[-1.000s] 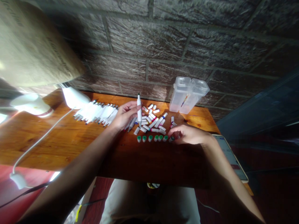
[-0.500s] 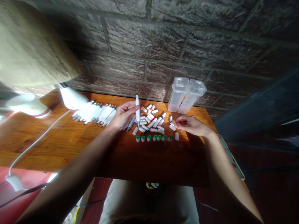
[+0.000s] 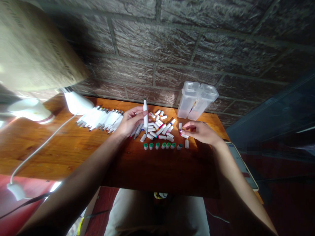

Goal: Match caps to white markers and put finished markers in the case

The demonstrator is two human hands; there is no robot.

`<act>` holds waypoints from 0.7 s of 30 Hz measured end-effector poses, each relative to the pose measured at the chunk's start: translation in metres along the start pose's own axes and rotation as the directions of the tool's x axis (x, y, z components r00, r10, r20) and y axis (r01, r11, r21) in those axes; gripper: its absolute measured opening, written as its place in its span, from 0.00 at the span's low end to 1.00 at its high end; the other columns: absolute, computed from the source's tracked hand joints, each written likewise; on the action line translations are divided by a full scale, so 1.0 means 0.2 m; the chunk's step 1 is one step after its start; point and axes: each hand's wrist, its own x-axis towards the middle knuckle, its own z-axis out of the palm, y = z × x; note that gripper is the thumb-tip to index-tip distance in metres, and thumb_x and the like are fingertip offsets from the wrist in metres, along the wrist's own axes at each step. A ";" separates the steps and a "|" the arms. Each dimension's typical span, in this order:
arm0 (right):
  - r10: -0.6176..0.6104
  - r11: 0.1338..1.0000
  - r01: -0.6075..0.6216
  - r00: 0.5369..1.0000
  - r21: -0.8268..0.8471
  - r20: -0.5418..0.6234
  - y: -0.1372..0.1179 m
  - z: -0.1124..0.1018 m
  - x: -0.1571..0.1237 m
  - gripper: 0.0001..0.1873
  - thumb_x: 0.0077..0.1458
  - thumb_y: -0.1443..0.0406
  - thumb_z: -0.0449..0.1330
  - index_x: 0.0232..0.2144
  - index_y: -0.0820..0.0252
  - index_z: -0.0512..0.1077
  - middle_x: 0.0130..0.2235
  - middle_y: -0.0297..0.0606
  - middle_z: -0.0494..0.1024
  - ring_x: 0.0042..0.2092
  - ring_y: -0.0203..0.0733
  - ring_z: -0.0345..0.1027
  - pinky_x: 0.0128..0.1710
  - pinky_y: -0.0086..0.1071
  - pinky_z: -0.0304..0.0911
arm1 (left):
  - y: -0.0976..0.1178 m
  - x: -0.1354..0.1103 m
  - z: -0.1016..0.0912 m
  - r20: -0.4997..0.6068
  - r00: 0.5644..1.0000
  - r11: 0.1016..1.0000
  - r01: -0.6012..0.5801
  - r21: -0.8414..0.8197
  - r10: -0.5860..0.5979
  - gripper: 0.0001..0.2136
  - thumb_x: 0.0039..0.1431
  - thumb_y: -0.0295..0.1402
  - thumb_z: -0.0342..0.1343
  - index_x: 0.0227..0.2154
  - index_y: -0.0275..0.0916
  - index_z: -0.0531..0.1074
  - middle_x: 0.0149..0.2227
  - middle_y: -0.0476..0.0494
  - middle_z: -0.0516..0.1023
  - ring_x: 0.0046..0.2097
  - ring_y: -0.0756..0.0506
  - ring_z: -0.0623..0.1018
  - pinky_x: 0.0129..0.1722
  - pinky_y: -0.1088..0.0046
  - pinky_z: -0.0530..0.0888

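The left hand grips a white uncapped marker upright near the wooden worktop's far edge; the right hand pinches a small white cap just right of it.

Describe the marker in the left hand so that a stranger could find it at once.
On the wooden table by the brick wall, caps lie scattered in the middle. The left hand holds the marker there. Only it stands upright.

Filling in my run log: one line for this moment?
left hand: holds marker upright | right hand: on pink-ended cap | green caps: rowed on table
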 end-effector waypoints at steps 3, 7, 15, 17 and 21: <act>-0.231 0.968 0.216 0.965 -0.124 -0.123 -0.05 0.09 0.04 0.15 0.62 0.59 0.58 0.45 0.59 0.79 0.46 0.47 0.82 0.48 0.50 0.75 0.52 0.45 0.67 | 0.00 0.00 0.00 0.001 1.000 1.000 0.007 0.006 -0.007 0.14 0.49 0.35 0.70 0.37 0.35 0.79 0.37 0.40 0.85 0.33 0.45 0.84 0.36 0.71 0.81; -0.446 0.875 0.422 0.893 -0.237 -0.060 -0.06 0.23 0.11 0.20 0.65 0.68 0.52 0.54 0.56 0.76 0.60 0.44 0.74 0.64 0.50 0.63 0.66 0.48 0.56 | 0.00 0.00 0.01 -0.008 1.000 1.000 0.006 -0.016 -0.006 0.14 0.48 0.34 0.71 0.37 0.35 0.79 0.35 0.42 0.84 0.30 0.47 0.83 0.35 0.72 0.81; -0.490 0.832 0.444 0.869 -0.333 -0.068 0.05 0.25 0.15 0.23 0.62 0.71 0.51 0.54 0.54 0.77 0.58 0.38 0.77 0.65 0.51 0.63 0.65 0.52 0.59 | 0.02 -0.01 0.02 -0.022 1.000 0.999 0.005 -0.035 -0.006 0.15 0.46 0.35 0.72 0.35 0.34 0.79 0.35 0.41 0.85 0.32 0.45 0.84 0.32 0.73 0.81; -0.520 0.824 0.469 0.849 -0.320 -0.096 0.04 0.25 0.16 0.26 0.62 0.72 0.51 0.59 0.52 0.73 0.62 0.36 0.73 0.66 0.50 0.62 0.66 0.53 0.57 | 0.02 -0.01 0.02 -0.028 1.000 0.999 0.005 -0.033 -0.006 0.15 0.46 0.35 0.72 0.36 0.34 0.79 0.35 0.41 0.85 0.32 0.45 0.83 0.33 0.72 0.81; -0.550 0.805 0.518 0.834 -0.289 -0.039 -0.01 0.27 0.18 0.28 0.61 0.73 0.51 0.60 0.51 0.71 0.64 0.36 0.71 0.68 0.49 0.58 0.68 0.52 0.56 | 0.02 0.00 0.00 -0.035 0.999 1.000 -0.006 -0.015 0.005 0.15 0.46 0.36 0.72 0.36 0.34 0.79 0.34 0.41 0.84 0.31 0.46 0.83 0.33 0.73 0.80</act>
